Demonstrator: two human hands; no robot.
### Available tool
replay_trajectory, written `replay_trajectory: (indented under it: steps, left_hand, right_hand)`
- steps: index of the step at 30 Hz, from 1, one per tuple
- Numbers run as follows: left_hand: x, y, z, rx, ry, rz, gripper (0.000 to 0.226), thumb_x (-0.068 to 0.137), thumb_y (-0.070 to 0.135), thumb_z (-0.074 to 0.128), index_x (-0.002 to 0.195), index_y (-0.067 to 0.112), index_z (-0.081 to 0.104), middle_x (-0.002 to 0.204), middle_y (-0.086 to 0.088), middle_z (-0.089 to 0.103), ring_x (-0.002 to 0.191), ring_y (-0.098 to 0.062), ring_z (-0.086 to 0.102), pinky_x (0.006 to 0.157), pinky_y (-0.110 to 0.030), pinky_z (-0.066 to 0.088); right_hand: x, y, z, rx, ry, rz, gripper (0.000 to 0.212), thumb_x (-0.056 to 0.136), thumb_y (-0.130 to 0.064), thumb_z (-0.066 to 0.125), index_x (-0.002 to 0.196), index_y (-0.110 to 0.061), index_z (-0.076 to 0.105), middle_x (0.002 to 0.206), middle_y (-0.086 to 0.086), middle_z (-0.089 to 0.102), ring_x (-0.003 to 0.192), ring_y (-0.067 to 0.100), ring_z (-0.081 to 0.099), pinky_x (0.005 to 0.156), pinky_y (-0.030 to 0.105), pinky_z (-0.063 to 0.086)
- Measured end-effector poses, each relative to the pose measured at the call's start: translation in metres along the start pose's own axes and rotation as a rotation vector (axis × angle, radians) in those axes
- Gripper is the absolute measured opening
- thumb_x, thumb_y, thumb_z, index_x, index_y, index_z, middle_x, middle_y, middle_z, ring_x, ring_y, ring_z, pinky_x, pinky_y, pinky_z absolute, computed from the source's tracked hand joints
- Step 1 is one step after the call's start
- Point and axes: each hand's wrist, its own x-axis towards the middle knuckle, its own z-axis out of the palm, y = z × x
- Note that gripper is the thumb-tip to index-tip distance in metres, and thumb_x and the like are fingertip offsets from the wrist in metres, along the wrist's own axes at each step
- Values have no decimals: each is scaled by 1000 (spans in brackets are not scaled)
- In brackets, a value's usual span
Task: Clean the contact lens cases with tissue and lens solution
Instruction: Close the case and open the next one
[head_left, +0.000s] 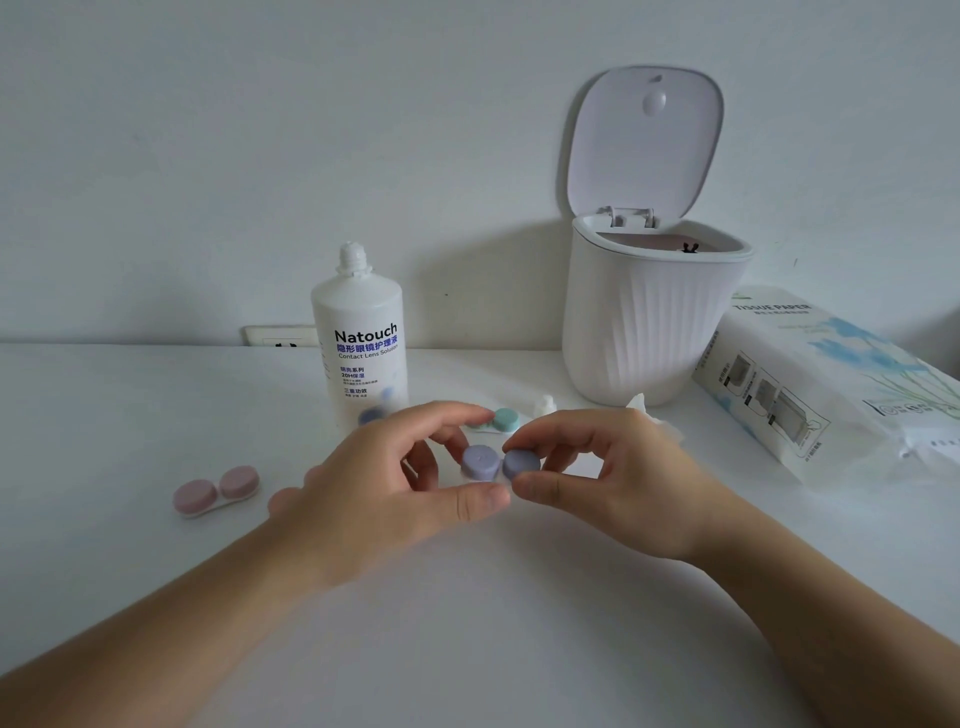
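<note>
Both hands meet over the middle of the white tabletop (156, 405) on a lavender plastic twin-well contact lens case (480, 461). The left hand (395, 483) pinches the case's left side between thumb and fingers; the right hand (618, 478) pinches its right-hand round cap (521, 463) between thumb and forefinger. Toward the left edge lies a pink lens case (215, 491). Behind the hands, nearer the rear edge: a mint-green lens case (501, 420), an uncapped white lens solution bottle (361, 332), its small white cap (544, 405), a crumpled white tissue (641, 408), a white ribbed bin with lid raised (649, 322). A tissue paper pack (831, 384) occupies the right edge.
</note>
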Motion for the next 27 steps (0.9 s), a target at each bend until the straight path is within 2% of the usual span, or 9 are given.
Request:
replay_trajectory:
  steps: [4,7,11,13,17,20,22,24,27]
  left_hand:
    - [1,1,0,36,107,30,46,62,65,75,96,34,66,65,18,56,53,-3,42,52,-17,37]
    - [0,3,-1,11,44,59,35,72,60,67,101,41,71,87,15,65,63,-7,51,61,-17,43]
    - [-1,2,1,56,-39,22,50,71,66,67,120,59,61,111,17,62,72,-9,57,73,-44,52]
    - [-1,0,1,61,9,7,57,65,70,71,119,55,61,105,19,63,66,-9,53,69,-46,52]
    - [2,1,1,80,111,48,41,67,66,70,96,37,67,69,23,58,55,-5,44,56,-24,38]
    - [1,4,0,60,30,72,36,75,63,62,106,46,71,95,16,65,66,-9,54,64,-26,44]
    - [0,3,1,70,-14,45,45,73,65,62,117,55,64,107,15,63,69,-9,55,69,-36,50]
    - [0,1,3,80,18,17,52,67,68,67,116,53,61,103,18,62,64,-7,52,66,-41,50]
    - [1,-1,2,111,96,8,48,63,70,71,99,40,64,72,21,57,53,-4,43,56,-33,41]
  right_hand:
    - [0,0,0,-4,-4,-2,13,85,-27,79,97,-33,75,91,-20,73,83,7,67,77,11,49]
    - [0,0,-1,-6,4,-4,15,84,-26,79,97,-33,75,90,-20,73,82,6,67,76,8,47]
    - [1,0,0,-4,-1,1,15,85,-25,79,97,-32,75,90,-19,72,81,6,67,76,8,47]
    - [1,0,0,-1,-8,1,14,85,-26,79,97,-32,75,92,-19,73,83,7,67,77,11,49]
    - [1,1,0,8,-19,-7,14,85,-27,79,98,-32,76,94,-16,74,84,10,68,80,22,54]
    - [1,2,0,11,-17,-4,15,85,-25,79,99,-32,76,93,-15,74,82,10,67,79,19,52]
    - [1,2,0,13,-12,-2,16,85,-25,79,98,-33,75,93,-17,73,82,8,67,78,16,51]
    - [1,1,0,8,-16,-7,15,85,-27,79,97,-34,75,93,-19,73,83,8,67,79,17,52]
    - [1,1,1,3,-21,-4,14,85,-28,79,98,-32,75,94,-18,73,83,9,68,80,21,53]
